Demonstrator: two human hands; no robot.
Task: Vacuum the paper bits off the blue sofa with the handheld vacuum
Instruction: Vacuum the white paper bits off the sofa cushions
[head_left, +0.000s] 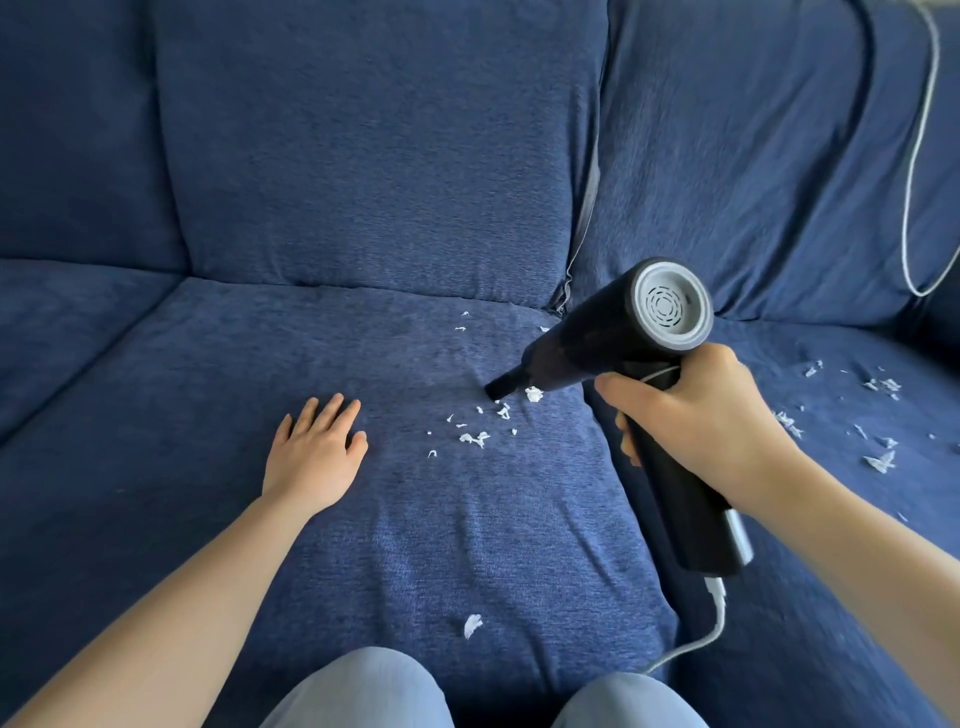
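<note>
Vacuum (613, 332), gripped by right hand (691, 415), noses paper bits (480, 423); left hand (317, 447) lies flat.

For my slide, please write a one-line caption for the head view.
Right hand aims handheld vacuum at paper bits on blue sofa; left hand rests flat.

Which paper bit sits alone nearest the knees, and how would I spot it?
Start at the middle seat cushion of the sofa, where the left hand lies flat. Skip the cluster of bits by the vacuum nozzle and come down toward the knees. The lone bit lies there, a single larger curled scrap with bare fabric all round.
</note>
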